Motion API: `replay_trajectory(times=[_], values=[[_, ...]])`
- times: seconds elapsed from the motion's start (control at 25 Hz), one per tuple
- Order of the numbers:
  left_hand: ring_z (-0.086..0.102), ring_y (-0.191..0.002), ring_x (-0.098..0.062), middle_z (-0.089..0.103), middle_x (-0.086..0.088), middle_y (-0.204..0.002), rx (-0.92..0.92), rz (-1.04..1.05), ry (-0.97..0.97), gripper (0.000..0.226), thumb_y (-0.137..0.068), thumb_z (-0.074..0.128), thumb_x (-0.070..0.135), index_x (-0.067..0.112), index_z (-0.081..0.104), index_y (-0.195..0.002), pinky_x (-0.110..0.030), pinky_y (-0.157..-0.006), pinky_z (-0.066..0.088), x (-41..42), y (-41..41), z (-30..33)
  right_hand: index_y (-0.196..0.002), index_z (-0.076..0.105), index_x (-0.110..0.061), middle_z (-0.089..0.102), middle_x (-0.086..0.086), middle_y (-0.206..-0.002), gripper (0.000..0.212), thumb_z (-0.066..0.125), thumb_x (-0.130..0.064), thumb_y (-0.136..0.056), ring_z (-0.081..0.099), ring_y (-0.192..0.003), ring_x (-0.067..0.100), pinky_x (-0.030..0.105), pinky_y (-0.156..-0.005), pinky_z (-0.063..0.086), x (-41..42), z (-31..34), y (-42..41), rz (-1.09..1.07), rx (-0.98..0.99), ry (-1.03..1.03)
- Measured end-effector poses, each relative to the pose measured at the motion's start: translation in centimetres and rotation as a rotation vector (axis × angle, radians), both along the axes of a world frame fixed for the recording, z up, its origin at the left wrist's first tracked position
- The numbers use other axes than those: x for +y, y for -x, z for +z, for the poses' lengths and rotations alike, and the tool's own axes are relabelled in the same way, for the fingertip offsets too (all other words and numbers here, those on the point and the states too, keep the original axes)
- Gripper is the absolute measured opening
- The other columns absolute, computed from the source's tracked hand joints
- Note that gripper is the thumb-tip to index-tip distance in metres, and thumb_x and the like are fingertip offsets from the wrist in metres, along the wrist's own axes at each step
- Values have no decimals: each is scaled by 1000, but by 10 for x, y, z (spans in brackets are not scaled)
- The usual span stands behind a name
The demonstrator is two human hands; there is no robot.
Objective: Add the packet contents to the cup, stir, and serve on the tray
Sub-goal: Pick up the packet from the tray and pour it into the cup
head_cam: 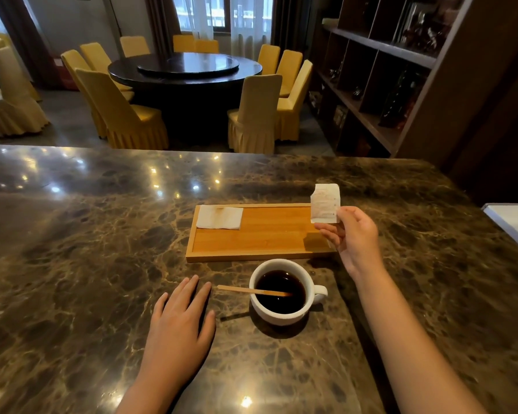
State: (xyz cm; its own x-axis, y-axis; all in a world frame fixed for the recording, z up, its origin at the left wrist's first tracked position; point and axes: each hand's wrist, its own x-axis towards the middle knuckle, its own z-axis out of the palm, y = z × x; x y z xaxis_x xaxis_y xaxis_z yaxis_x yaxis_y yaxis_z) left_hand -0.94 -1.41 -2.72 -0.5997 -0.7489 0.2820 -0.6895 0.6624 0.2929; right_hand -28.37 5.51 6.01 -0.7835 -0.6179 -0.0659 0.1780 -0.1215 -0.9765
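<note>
A white cup (281,315) of dark liquid stands on the marble counter, its handle pointing right. A wooden stir stick (245,290) leans in it, one end over the left rim. Behind the cup lies a wooden tray (260,237) with a folded white napkin (219,217) at its left end. My right hand (353,237) holds a small white packet (325,203) upright above the tray's right end; its top edge looks torn. My left hand (180,321) rests flat on the counter, left of the cup, fingers apart and holding nothing.
The brown marble counter (87,249) stretches wide to the left. A white object (515,222) sits at the right edge. Dark shelving (401,70) rises at the back right. Beyond the counter stand a round dining table (186,70) and several yellow-covered chairs.
</note>
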Motion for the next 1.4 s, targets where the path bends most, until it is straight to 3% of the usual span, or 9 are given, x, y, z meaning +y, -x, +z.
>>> replay_trajectory(times=[0.36,0.56,0.64,0.88,1.12,1.4], values=[[40,-122,-25,50,-12,-130,-7,-2,-1,53,-83,32,42,14,53,-124,-49,-98,26,0,-1,0,-100,60,-13,68,8,-92,16,57,-4,-87,68,-65,10,15,-53,53,20,2,-9,43,-252,134],[38,-123,-24,49,-12,-131,-5,-3,0,53,-84,33,41,14,52,-124,-49,-99,26,0,-2,0,-105,59,-16,62,12,-108,18,52,-9,-91,65,-90,20,20,-58,56,27,-2,-11,62,-438,280],[38,-123,-24,49,-12,-132,-4,-1,-1,53,-84,32,41,14,52,-125,-49,-99,26,1,-1,1,-107,58,-15,63,13,-112,18,51,-9,-91,70,-87,19,20,-60,57,29,-1,-12,77,-428,291],[38,-123,-24,48,-12,-132,-7,4,3,53,-84,31,42,14,51,-125,-48,-99,25,1,-1,2,-95,62,-16,67,9,-99,10,58,-10,-88,68,-60,10,13,-46,50,41,2,-18,125,-50,20],[38,-123,-25,48,-13,-132,-3,-1,3,54,-84,31,42,13,50,-126,-49,-99,25,2,0,2,-91,69,-13,71,1,-82,10,59,-12,-89,64,-61,7,16,-52,49,46,26,-29,272,557,-101],[36,-125,-24,46,-12,-134,-7,-3,6,55,-84,30,43,14,49,-127,-48,-100,23,2,-1,2,-83,69,-23,68,-8,-73,10,64,-15,-85,63,-61,11,31,-62,54,39,26,-32,388,783,-170]])
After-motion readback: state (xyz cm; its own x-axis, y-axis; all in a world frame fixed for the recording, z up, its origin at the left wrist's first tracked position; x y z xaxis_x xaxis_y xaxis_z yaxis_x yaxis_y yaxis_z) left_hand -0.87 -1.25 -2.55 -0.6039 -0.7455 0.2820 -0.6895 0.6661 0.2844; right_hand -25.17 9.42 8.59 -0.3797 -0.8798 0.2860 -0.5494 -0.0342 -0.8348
